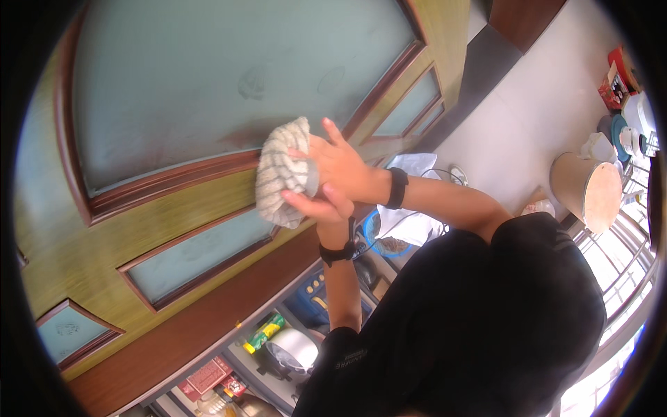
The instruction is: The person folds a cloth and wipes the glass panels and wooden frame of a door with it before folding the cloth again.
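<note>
A crumpled cream towel with grey stripes (284, 172) is bunched in front of the lower edge of a large frosted glass panel (208, 88). My right hand (341, 167) lies over the towel's right side, one finger sticking out at the top. Just below it, my left hand (325, 206) grips the towel's lower right part, with some fingers hidden by cloth. Both wrists wear black bands. Dark smudges mark the glass above the towel. Reddish-brown wooden moulding (172, 177) frames this panel, and smaller panes are set below it.
Below the panels runs a brown ledge (172, 323). Open compartments under it hold a metal pot (293, 349), a green and yellow package (264, 333) and red boxes (208, 376). A blue-rimmed basket (388, 254) and a drum-like container (586, 190) stand at the right.
</note>
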Motion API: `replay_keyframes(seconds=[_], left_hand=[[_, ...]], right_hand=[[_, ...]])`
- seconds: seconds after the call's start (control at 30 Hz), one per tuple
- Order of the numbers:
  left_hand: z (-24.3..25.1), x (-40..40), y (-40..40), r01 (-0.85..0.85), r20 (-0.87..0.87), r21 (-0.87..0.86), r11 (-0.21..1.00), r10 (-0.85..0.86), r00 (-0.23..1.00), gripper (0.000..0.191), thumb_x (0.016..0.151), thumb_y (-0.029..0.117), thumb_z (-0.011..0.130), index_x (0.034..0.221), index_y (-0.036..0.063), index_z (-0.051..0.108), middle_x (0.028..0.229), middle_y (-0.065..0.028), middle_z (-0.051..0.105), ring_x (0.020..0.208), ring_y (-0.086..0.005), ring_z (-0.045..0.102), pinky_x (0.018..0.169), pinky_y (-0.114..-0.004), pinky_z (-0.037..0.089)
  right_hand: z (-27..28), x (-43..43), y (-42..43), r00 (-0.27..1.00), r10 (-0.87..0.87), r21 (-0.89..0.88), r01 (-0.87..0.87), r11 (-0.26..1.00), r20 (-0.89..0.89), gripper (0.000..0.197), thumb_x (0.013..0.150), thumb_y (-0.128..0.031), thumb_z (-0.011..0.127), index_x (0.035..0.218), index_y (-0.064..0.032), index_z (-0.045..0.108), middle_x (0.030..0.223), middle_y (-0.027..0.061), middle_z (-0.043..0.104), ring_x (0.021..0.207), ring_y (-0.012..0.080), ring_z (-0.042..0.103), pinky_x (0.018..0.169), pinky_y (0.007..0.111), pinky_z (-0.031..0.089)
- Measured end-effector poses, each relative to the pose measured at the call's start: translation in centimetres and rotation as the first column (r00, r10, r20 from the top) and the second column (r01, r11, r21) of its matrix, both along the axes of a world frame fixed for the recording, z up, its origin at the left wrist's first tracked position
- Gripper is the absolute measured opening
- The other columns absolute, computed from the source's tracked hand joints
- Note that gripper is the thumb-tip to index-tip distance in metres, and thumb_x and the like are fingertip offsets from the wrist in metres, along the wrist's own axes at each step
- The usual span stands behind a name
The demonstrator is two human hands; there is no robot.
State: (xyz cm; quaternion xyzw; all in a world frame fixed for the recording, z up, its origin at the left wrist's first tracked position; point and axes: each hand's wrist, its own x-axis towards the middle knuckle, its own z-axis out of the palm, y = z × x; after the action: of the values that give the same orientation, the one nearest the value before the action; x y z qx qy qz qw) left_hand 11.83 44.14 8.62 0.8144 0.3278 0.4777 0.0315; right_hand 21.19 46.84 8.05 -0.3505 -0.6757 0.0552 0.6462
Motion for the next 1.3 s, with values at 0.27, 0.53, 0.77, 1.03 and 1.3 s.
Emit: replay_keyframes(seconds=[0.27,0.53,0.77,1.03,1.3], left_hand=[[-3.9,1.6,-2.4,-0.195,-0.120,-0.121,0.973,0.181,0.976,0.076,0.091,0.010,0.043,0.150,-0.0031,-0.003,0.148,-0.0342,0.023,0.135,-0.0464,0.031,0.111,-0.055,0.025],[-4.3,2.6,-4.2,-0.213,-0.113,-0.255,0.943,0.189,0.975,0.070,0.095,0.010,0.044,0.148,-0.0113,0.004,0.150,-0.0344,0.022,0.140,-0.0421,0.027,0.114,-0.048,0.022],[-2.1,2.9,-8.2,-0.147,0.125,-0.251,0.957,0.183,0.975,0.043,0.094,0.013,0.055,0.133,-0.0068,0.049,0.136,-0.0231,0.051,0.130,-0.0367,0.046,0.107,-0.044,0.035],[-2.5,-2.2,-17.9,-0.045,0.587,-0.360,0.932,0.264,0.765,0.046,0.099,0.020,0.049,0.137,-0.0062,0.041,0.135,-0.0219,0.049,0.123,-0.0312,0.050,0.106,-0.043,0.037],[-0.8,-7.9,-26.2,-0.584,0.468,-0.425,0.691,0.721,0.511,0.062,0.086,0.003,0.068,0.139,-0.0008,0.037,0.142,-0.0175,0.040,0.131,-0.0289,0.042,0.111,-0.043,0.030]], right_hand=[[-5.8,0.9,-1.6,0.997,0.026,-0.109,-0.018,0.994,0.073,0.052,0.083,-0.020,0.063,0.129,-0.0049,0.042,0.142,0.0108,0.049,0.129,0.0332,0.049,0.110,0.061,0.024],[-5.9,1.2,-3.2,0.984,-0.032,-0.299,0.085,0.950,0.175,0.054,0.087,-0.019,0.059,0.135,-0.0023,0.038,0.142,0.0145,0.047,0.134,0.0314,0.043,0.114,0.060,0.018],[-3.2,1.5,-6.0,0.985,-0.127,-0.275,0.155,0.949,0.119,0.061,0.082,-0.011,0.058,0.137,0.0045,0.037,0.124,0.0229,0.052,0.125,0.0374,0.046,0.112,0.054,0.025],[0.8,-3.2,-16.7,0.963,0.265,-0.348,-0.263,0.900,-0.044,0.060,0.082,-0.008,0.056,0.141,-0.0052,0.044,0.129,0.0199,0.055,0.118,0.0389,0.051,0.101,0.043,0.040],[4.0,-7.2,-24.8,0.892,0.450,-0.277,-0.423,0.863,0.040,0.056,0.077,0.001,0.054,0.133,-0.0033,0.048,0.127,0.0201,0.057,0.114,0.0398,0.054,0.099,0.044,0.042]])
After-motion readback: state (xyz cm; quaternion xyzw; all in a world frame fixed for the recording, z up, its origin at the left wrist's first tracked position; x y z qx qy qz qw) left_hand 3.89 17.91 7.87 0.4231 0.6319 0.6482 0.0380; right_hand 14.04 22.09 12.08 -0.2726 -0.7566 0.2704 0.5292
